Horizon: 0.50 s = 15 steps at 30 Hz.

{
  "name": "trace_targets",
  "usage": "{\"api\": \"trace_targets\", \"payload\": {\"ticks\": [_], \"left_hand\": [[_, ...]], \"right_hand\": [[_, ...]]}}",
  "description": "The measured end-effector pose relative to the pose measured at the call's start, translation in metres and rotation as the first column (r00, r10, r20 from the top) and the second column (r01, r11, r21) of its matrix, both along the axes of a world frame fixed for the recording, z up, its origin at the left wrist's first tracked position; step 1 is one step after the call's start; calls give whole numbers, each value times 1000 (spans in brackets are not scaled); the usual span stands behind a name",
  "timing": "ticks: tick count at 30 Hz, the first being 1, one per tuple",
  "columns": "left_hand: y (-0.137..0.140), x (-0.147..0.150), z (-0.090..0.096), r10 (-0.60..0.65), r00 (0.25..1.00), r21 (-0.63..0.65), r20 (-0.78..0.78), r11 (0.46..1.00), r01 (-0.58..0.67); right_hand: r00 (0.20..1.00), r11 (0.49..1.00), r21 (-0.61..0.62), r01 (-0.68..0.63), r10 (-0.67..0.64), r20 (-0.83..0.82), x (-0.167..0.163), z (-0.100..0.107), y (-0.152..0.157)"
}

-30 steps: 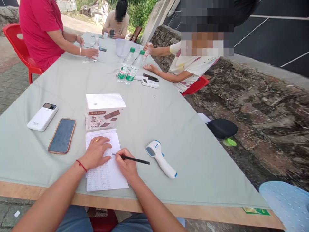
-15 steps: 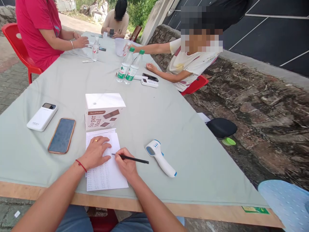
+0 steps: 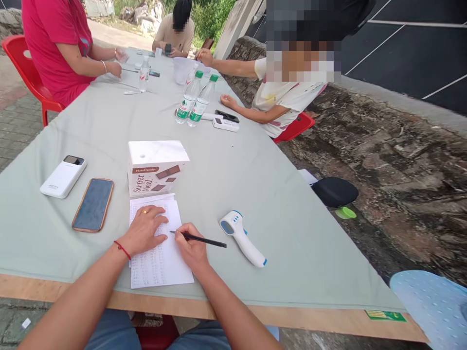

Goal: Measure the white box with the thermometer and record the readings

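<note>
I have the slim black pen [image 3: 205,239] pinched in my right hand [image 3: 192,246], its tip over the white rectangular paper sheet [image 3: 178,272]. My left hand [image 3: 147,231] lies on the sheet, fingers spread. Beyond stands a white-and-brown cardboard box [image 3: 156,170]; rightward lies a white-and-blue plastic gun-shaped thermometer [image 3: 245,241].

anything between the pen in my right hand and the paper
Nothing visible: the black pen in your right hand has its tip at the paper. Your left hand lies on the paper, just left of the tip.
</note>
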<state>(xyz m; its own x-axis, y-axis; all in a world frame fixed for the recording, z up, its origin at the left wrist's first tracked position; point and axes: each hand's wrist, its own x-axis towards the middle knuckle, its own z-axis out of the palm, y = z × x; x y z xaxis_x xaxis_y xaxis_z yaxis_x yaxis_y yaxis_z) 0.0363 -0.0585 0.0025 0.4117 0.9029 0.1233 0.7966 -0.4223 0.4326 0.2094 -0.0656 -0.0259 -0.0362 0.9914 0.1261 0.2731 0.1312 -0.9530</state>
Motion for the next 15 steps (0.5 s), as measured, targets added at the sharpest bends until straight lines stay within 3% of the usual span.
{"api": "trace_targets", "payload": {"ticks": [15], "left_hand": [[0,0,3,-2,999,-22,39,1000,3]], "right_hand": [[1000,1000,10,-14,13,15,-1,1,0]]}}
